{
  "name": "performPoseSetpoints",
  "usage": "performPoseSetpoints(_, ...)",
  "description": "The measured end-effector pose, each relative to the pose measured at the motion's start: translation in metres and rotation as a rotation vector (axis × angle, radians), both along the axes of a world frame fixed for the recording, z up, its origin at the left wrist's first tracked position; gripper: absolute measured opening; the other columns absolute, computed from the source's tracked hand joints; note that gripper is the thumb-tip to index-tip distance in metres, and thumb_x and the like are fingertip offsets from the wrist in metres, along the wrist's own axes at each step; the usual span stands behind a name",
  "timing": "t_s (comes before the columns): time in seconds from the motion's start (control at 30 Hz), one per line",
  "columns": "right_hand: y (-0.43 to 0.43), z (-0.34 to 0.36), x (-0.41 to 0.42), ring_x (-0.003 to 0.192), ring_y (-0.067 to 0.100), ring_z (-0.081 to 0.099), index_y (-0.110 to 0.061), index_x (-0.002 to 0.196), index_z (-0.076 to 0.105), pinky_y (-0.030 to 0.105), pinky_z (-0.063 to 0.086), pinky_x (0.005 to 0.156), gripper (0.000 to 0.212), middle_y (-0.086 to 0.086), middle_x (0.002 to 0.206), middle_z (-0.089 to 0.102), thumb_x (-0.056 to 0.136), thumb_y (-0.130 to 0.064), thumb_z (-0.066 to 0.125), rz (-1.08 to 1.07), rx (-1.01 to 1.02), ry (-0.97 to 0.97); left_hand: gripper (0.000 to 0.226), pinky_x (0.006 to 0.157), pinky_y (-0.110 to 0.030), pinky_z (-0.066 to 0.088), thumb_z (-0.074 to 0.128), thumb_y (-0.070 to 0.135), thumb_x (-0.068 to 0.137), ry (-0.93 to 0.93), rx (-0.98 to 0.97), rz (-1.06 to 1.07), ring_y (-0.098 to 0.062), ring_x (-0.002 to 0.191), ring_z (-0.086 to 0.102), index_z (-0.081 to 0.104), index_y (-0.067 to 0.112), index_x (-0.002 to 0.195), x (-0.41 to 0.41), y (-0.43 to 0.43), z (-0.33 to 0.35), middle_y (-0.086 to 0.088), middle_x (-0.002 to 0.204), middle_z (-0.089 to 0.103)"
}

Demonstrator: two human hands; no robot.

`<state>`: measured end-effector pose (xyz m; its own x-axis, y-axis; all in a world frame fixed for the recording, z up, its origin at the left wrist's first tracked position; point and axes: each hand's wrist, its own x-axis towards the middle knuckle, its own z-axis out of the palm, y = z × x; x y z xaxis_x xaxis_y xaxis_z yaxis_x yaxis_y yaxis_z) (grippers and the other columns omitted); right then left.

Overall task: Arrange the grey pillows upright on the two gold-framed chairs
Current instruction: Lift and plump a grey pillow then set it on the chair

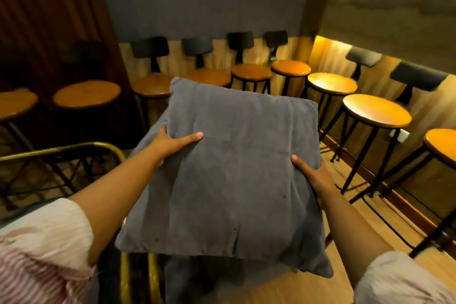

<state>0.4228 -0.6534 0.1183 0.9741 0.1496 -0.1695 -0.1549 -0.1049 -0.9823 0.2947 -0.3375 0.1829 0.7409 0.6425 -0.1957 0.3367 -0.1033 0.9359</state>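
Note:
A large grey pillow (234, 170) fills the middle of the view, lifted in the air and lying almost flat, face up. My left hand (174, 143) grips its left edge with the thumb on top. On the opposite edge, my right hand (312, 175) holds it from the side and below. A gold-framed chair (74, 149) shows at the lower left, its curved brass rail beside my left forearm. More gold tubing (138, 276) and grey fabric (187, 276), perhaps another pillow, sit right under the held pillow.
Several round wooden stools with black legs and dark backrests line the walls, from the far left (86, 94) round the back (250, 71) to the right (376, 111). Light wooden floor (345, 207) lies at the right.

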Motion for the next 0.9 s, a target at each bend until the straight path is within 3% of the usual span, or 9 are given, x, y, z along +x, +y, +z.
performPoseSetpoints(0.1,0.030,0.014,-0.032,0.114,0.025,0.057,-0.026,0.138,0.043,0.042,0.047,0.096,0.113,0.003,0.136,0.055,0.038,-0.067,0.081,0.087,-0.008,-0.046,0.113,0.110,-0.048,0.037,0.082,0.052,0.058,-0.011,0.025,0.081,-0.031,0.135,0.041,0.023,0.023,0.149,-0.059,0.015,0.021,-0.005,0.152,0.036)
performPoseSetpoints(0.2,0.067,0.027,-0.063,0.121,0.026,0.053,-0.023,0.140,0.041,0.041,0.043,0.102,0.117,0.004,0.140,0.052,0.039,-0.067,0.080,0.185,0.003,-0.081,0.115,0.110,-0.050,0.035,0.082,0.054,0.057,-0.011,0.039,0.162,-0.032,0.137,0.039,0.021,0.024,0.150,-0.114,0.039,0.035,-0.006,0.154,0.033)
performPoseSetpoints(0.43,0.190,0.034,-0.144,0.104,0.018,0.054,-0.019,0.138,0.044,0.031,0.043,0.085,0.090,0.005,0.136,0.054,0.061,-0.044,0.083,0.386,0.101,-0.094,0.113,0.110,-0.052,0.033,0.080,0.053,0.061,0.005,0.043,0.360,-0.034,0.138,0.036,0.019,0.022,0.151,-0.248,0.120,0.038,-0.007,0.155,0.030)
performPoseSetpoints(0.63,0.308,0.022,-0.228,0.107,0.020,0.054,-0.022,0.139,0.042,0.033,0.044,0.088,0.088,-0.001,0.128,0.055,0.063,-0.049,0.079,0.388,0.153,-0.087,0.115,0.109,-0.049,0.036,0.080,0.056,0.057,-0.012,0.047,0.428,-0.031,0.136,0.040,0.022,0.023,0.150,-0.352,0.212,0.038,-0.005,0.153,0.035)
performPoseSetpoints(0.7,0.343,0.014,-0.255,0.110,0.023,0.055,-0.022,0.140,0.042,0.035,0.045,0.090,0.095,0.003,0.133,0.056,0.059,-0.059,0.076,0.393,0.162,-0.036,0.116,0.111,-0.047,0.034,0.078,0.057,0.059,-0.034,0.076,0.451,-0.031,0.138,0.037,0.017,0.025,0.152,-0.379,0.241,0.035,-0.004,0.155,0.032)
performPoseSetpoints(0.8,0.394,0.005,-0.293,0.106,0.021,0.054,-0.016,0.139,0.044,0.033,0.043,0.088,0.086,0.005,0.132,0.057,0.067,-0.052,0.075,0.409,0.182,0.054,0.115,0.112,-0.046,0.030,0.074,0.054,0.069,-0.011,0.077,0.522,-0.033,0.141,0.032,0.003,0.019,0.154,-0.421,0.284,0.029,-0.008,0.158,0.025)
performPoseSetpoints(0.9,0.437,0.002,-0.316,0.105,0.020,0.055,-0.015,0.136,0.048,0.034,0.044,0.091,0.086,0.005,0.133,0.058,0.063,-0.048,0.080,0.433,0.173,0.073,0.102,0.107,-0.045,0.035,0.072,0.054,0.070,0.030,0.020,0.612,-0.036,0.135,0.039,0.028,0.004,0.147,-0.447,0.318,0.027,-0.014,0.151,0.038)
